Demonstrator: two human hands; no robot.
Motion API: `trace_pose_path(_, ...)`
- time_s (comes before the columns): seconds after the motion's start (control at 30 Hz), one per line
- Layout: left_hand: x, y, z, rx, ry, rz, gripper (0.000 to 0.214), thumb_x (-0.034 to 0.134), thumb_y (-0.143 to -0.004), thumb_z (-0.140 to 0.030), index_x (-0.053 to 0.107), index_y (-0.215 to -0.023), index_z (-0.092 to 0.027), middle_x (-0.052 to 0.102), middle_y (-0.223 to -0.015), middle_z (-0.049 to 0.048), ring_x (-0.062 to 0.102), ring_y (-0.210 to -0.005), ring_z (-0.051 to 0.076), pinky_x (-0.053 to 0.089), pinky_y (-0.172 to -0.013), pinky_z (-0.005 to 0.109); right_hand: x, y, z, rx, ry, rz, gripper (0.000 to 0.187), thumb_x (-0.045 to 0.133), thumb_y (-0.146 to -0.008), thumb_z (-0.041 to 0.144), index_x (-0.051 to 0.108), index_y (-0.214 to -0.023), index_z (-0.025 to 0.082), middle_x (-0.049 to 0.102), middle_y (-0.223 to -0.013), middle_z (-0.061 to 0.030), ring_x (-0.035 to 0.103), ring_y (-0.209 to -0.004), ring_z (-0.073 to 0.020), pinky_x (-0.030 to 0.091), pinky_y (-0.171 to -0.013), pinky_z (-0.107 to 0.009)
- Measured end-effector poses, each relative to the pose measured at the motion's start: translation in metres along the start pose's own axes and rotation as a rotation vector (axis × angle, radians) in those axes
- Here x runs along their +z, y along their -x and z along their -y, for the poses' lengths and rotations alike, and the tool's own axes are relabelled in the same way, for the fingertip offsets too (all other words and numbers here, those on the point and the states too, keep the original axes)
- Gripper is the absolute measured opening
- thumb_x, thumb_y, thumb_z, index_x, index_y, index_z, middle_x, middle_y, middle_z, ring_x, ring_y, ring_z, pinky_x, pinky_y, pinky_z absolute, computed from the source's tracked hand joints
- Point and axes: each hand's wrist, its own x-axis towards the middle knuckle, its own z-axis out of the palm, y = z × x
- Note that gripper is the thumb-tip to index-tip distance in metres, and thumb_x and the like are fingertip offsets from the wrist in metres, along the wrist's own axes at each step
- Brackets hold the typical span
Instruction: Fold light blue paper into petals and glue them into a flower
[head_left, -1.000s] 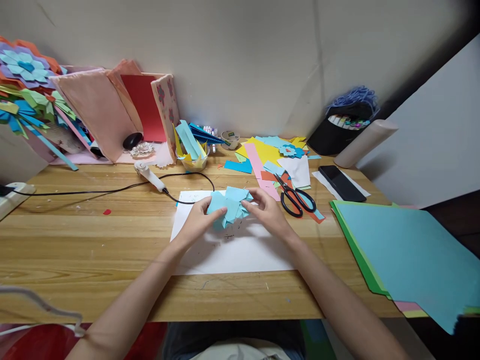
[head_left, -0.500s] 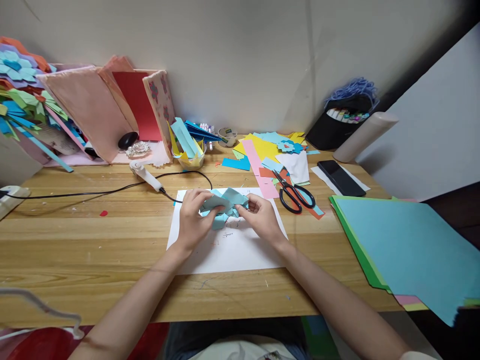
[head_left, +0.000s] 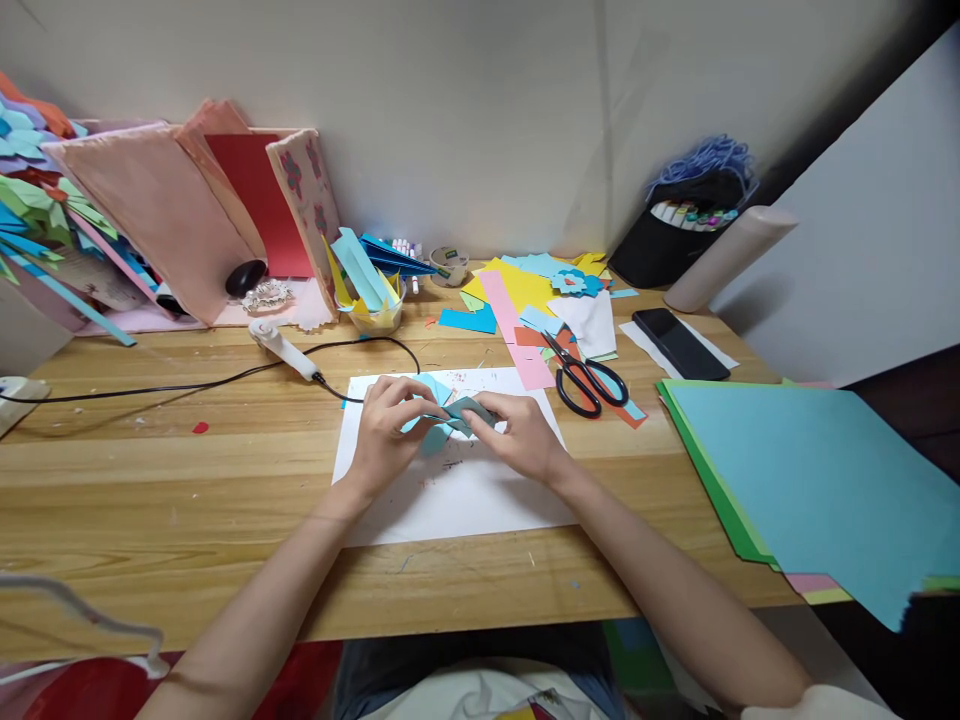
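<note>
Between my hands is a folded light-blue paper piece [head_left: 436, 436] with several petal-like folds, held just above a white sheet of paper [head_left: 450, 505]. My left hand [head_left: 394, 425] is closed on its left side, thumb and fingers pinching the paper. My right hand [head_left: 519, 428] pinches the right part, a darker-looking blue flap [head_left: 472, 408] showing at the thumb. Fingers cover much of the piece, so its full shape is hidden. Small dark and reddish marks show on the sheet below.
Black-handled scissors [head_left: 581, 380] lie right of the sheet beside a pink paper strip [head_left: 514, 325] and scraps. A white glue gun [head_left: 281, 350] with a black cord lies left. Coloured paper sheets [head_left: 810, 470] overhang the right edge, near a phone [head_left: 679, 343].
The blue paper piece has been turned and its flaps sit lower between my fingers. My right thumb has shifted over a flap. The whole view has shifted slightly.
</note>
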Motion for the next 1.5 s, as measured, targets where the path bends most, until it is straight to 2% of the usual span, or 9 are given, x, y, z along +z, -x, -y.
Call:
trace_pose_path(0.17, 0.001, 0.002, 0.003, 0.039, -0.031, -0.051, 0.016, 0.057, -0.076, -0.018, 0.068, -0.07, -0.028, 0.061, -0.095, 0.0012, 0.049, -0.085, 0.017, 0.039, -0.079, 0.033, 0.004, 0.002, 0.0, -0.016, 0.045, -0.049, 0.021, 0.044, -0.084, 0.027, 0.056, -0.07, 0.016, 0.048, -0.059, 0.0011, 0.038, -0.055, -0.0094, 0.029, -0.051, -0.022)
trace_pose_path(0.7, 0.005, 0.01, 0.013, 0.201, -0.187, -0.064, 0.024, 0.054, -0.078, -0.016, 0.069, -0.074, -0.034, 0.068, -0.085, -0.0032, 0.049, -0.082, 0.017, 0.03, -0.08, 0.035, 0.011, 0.001, -0.003, 0.068, -0.035, -0.147, 0.024, 0.046, -0.083, 0.031, 0.058, -0.07, 0.016, 0.05, -0.059, 0.0007, 0.04, -0.055, -0.01, 0.03, -0.051, -0.022)
trace_pose_path(0.83, 0.006, 0.006, 0.008, 0.048, -0.127, -0.123, 0.014, 0.059, -0.075, -0.019, 0.066, -0.08, -0.03, 0.065, -0.091, 0.0002, 0.05, -0.087, 0.018, 0.032, -0.083, 0.035, 0.01, -0.001, -0.007, 0.075, -0.044, -0.158, 0.024, 0.047, -0.083, 0.032, 0.056, -0.067, 0.016, 0.048, -0.057, 0.0018, 0.039, -0.054, -0.0094, 0.028, -0.049, -0.022)
trace_pose_path(0.97, 0.008, -0.001, 0.008, -0.323, 0.165, -0.182, 0.042, 0.065, -0.07, -0.031, 0.054, -0.109, -0.022, 0.057, -0.105, 0.0061, 0.052, -0.092, 0.019, 0.041, -0.079, 0.033, 0.011, -0.003, -0.016, 0.155, -0.12, -0.225, 0.032, 0.047, -0.083, 0.037, 0.053, -0.06, 0.016, 0.046, -0.054, 0.0023, 0.041, -0.052, -0.0098, 0.028, -0.048, -0.023)
trace_pose_path(1.07, 0.008, -0.004, 0.012, -0.45, 0.427, -0.042, 0.023, 0.061, -0.072, -0.034, 0.061, -0.091, -0.019, 0.061, -0.092, 0.0043, 0.055, -0.084, 0.017, 0.044, -0.072, 0.028, 0.009, -0.004, -0.017, 0.094, -0.219, -0.154, 0.025, 0.049, -0.082, 0.037, 0.063, -0.076, 0.018, 0.062, -0.072, -0.0017, 0.055, -0.068, -0.0147, 0.041, -0.059, -0.025)
trace_pose_path(1.2, 0.002, -0.003, 0.015, -0.326, 0.504, -0.083, 0.006, 0.061, -0.073, -0.025, 0.065, -0.073, -0.02, 0.06, -0.082, 0.0027, 0.055, -0.082, 0.016, 0.044, -0.076, 0.03, -0.005, -0.006, -0.013, -0.066, -0.335, -0.012, 0.028, 0.052, -0.08, 0.044, 0.067, -0.091, 0.023, 0.065, -0.103, -0.0059, 0.056, -0.101, -0.0199, 0.039, -0.09, -0.034)
trace_pose_path(1.33, -0.005, 0.0, 0.011, -0.121, 0.349, -0.058, 0.014, 0.058, -0.074, -0.017, 0.069, -0.073, -0.027, 0.06, -0.091, 0.0035, 0.053, -0.088, 0.017, 0.044, -0.077, 0.032, -0.015, -0.011, -0.017, 0.143, -0.709, 0.135, 0.058, 0.03, -0.081, 0.063, 0.061, -0.107, 0.022, 0.053, -0.123, -0.01, 0.052, -0.108, -0.0212, 0.042, -0.089, -0.037)
trace_pose_path(1.4, -0.005, 0.002, 0.008, -0.032, 0.239, 0.019, 0.018, 0.058, -0.075, -0.017, 0.07, -0.072, -0.03, 0.06, -0.098, 0.0035, 0.05, -0.092, 0.018, 0.044, -0.076, 0.032, -0.014, -0.012, -0.023, 0.276, -0.792, 0.297, 0.055, 0.044, -0.078, 0.058, 0.053, -0.118, 0.022, 0.056, -0.118, -0.0111, 0.056, -0.1, -0.0195, 0.044, -0.084, -0.036)
trace_pose_path(1.5, -0.003, 0.004, 0.004, 0.068, 0.126, 0.093, 0.02, 0.058, -0.076, -0.017, 0.07, -0.076, -0.034, 0.059, -0.107, 0.0017, 0.048, -0.097, 0.018, 0.043, -0.08, 0.033, -0.01, -0.012, -0.029, 0.326, -0.75, 0.51, 0.053, 0.067, -0.066, 0.042, 0.056, -0.113, 0.019, 0.063, -0.099, -0.0068, 0.057, -0.091, -0.0163, 0.044, -0.081, -0.031)
